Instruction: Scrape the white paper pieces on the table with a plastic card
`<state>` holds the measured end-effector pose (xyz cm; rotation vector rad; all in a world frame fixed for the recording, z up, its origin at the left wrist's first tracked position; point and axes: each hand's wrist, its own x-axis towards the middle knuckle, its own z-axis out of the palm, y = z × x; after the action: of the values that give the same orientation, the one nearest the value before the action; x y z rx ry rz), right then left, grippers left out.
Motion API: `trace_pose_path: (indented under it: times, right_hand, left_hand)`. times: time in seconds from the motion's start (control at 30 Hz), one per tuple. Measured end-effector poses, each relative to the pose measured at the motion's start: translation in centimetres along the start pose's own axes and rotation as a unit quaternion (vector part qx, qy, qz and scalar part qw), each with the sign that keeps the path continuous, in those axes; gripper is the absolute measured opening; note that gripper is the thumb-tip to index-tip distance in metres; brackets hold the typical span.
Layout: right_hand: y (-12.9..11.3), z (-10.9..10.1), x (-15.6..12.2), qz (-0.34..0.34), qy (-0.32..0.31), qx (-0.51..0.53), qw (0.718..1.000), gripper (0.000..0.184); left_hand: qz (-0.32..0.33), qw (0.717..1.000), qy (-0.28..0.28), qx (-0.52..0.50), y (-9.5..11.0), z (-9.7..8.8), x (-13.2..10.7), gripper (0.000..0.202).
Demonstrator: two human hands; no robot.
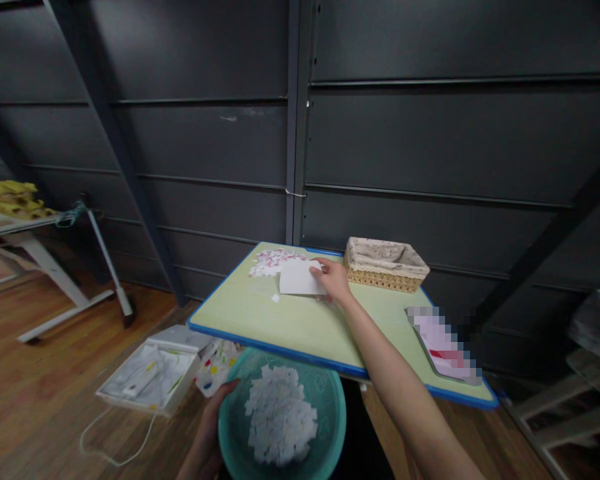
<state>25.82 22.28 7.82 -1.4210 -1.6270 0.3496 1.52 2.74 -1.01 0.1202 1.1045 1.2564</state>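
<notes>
My left hand (215,420) grips the rim of a teal plastic basket (333,407) below the table's front edge. Inside the basket lies a heap of small white paper pieces (280,417). Over the yellow-green table, my right hand (331,277) pinches a white card (300,279) by its right side. Behind and left of the card spreads a pile of white and pinkish paper scraps (270,262). One small white scrap (275,299) sits apart in front of the card. Something small and pinkish shows under my right hand, too hidden to name.
A cloth-lined wicker basket (385,279) stands at the table's (260,323) back right. On the right lies a flat item, partly pixelated (445,350). An open white box (150,373) with a cord is on the floor at left. Dark metal panels (205,140) rise behind.
</notes>
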Motion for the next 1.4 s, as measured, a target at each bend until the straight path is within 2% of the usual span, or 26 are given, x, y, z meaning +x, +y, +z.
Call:
trace_pose_path:
  times: [0.13, 0.37, 0.53, 0.63, 0.8, 0.9, 1.03, 1.2, 1.4]
  right_hand:
    - [0.2, 0.0, 0.1, 0.006, 0.018, 0.016, 1.000, 0.034]
    - [0.0, -0.3, 0.1, 0.012, 0.008, -0.013, 1.000, 0.031]
    - [0.2, -0.5, 0.2, 0.025, 0.021, -0.019, 0.999, 0.033]
    - [0.2, -0.5, 0.3, 0.020, 0.015, -0.030, 0.999, 0.031]
    - [0.2, -0.5, 0.2, 0.023, 0.041, 0.001, 0.999, 0.033]
    - [-0.2, -0.4, -0.1, 0.007, 0.016, 0.034, 0.999, 0.033]
    - [-0.6, -0.5, -0.3, -0.003, -0.026, 0.037, 0.999, 0.033]
    - [-0.6, -0.8, -0.2, 0.022, -0.009, 0.071, 0.997, 0.037]
    - [-0.9, -0.9, -0.3, 0.001, -0.015, 0.046, 0.999, 0.034]
  left_hand:
    - [0.018, 0.998, 0.021, 0.048, 0.1, 0.3, -0.3, 0.041]
    - [0.021, 0.998, 0.022, 0.048, 0.3, 0.7, -0.6, 0.042]
    - [0.020, 0.999, 0.017, 0.040, 0.3, 0.5, -0.4, 0.033]
    - [0.025, 0.999, 0.016, 0.034, 0.3, 0.4, -0.4, 0.036]
    - [0.041, 0.997, 0.024, 0.053, 0.4, 0.3, -0.3, 0.043]
    - [0.017, 0.998, 0.021, 0.061, 0.3, 0.1, 0.0, 0.043]
    - [0.022, 0.998, 0.000, 0.052, 0.3, -0.2, 0.3, 0.048]
    - [-0.002, 0.999, 0.001, 0.041, 0.4, -0.8, 0.6, 0.048]
    - [-0.003, 0.999, -0.009, 0.040, 0.3, -1.1, 0.7, 0.058]
